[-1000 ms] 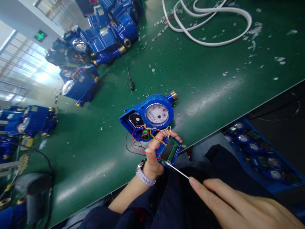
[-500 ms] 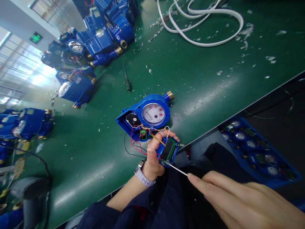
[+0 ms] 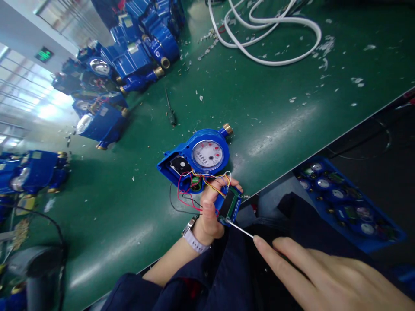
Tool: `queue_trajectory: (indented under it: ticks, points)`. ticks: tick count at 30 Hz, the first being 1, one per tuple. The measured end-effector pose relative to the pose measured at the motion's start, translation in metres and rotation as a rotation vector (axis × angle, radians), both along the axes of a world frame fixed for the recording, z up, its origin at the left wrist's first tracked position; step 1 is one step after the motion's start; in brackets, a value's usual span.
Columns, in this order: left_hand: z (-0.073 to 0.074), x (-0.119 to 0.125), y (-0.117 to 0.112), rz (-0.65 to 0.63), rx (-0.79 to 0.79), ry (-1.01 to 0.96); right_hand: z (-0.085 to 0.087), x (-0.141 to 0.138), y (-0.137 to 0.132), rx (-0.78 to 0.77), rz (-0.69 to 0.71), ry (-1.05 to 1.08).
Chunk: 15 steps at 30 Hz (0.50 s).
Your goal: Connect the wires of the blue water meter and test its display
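My left hand [image 3: 210,211], a watch on its wrist, grips a small blue housing with a circuit board [image 3: 231,204] near the table edge. Red, black, yellow and white wires [image 3: 184,199] run from it to an opened blue water meter [image 3: 207,154], which lies dial up on the table. My right hand [image 3: 311,268] is closed around a screwdriver [image 3: 240,229]; only its thin metal shaft shows, the handle being hidden in the hand. The shaft's tip touches the lower corner of the housing, though the exact contact spot is too small to tell.
A second screwdriver [image 3: 170,113] lies beyond the meter. Several blue meters [image 3: 132,56] crowd the far left of the green table [image 3: 275,103]. White cable [image 3: 275,62] loops at the back among scattered flakes. Below the edge, right, stands a blue crate [image 3: 385,242] of meters.
The camera view has shifted slightly. My right hand has turned a little around the screwdriver, whose tip stays at the same corner. My left hand keeps its hold.
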<state>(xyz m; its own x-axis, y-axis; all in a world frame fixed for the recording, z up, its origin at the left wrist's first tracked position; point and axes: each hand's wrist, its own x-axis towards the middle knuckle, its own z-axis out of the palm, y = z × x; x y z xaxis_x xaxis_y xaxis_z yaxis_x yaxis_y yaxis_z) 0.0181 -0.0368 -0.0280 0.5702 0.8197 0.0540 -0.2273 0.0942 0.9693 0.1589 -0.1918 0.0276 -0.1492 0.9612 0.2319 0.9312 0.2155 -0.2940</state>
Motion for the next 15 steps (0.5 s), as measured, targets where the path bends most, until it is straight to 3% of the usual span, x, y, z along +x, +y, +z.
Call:
queue_trajectory:
  ticks: [3,8,15]
  points:
    - [0.000,0.000,0.000,-0.014,-0.018,-0.007,0.012,0.001,0.008,-0.019,0.072,0.071]
    - [0.003,0.001,0.000,-0.008,-0.043,-0.011,0.014,0.000,0.016,-0.121,-0.017,0.447]
    - [0.006,0.003,0.001,-0.008,-0.095,0.002,-0.007,-0.003,0.000,-0.044,0.086,0.159]
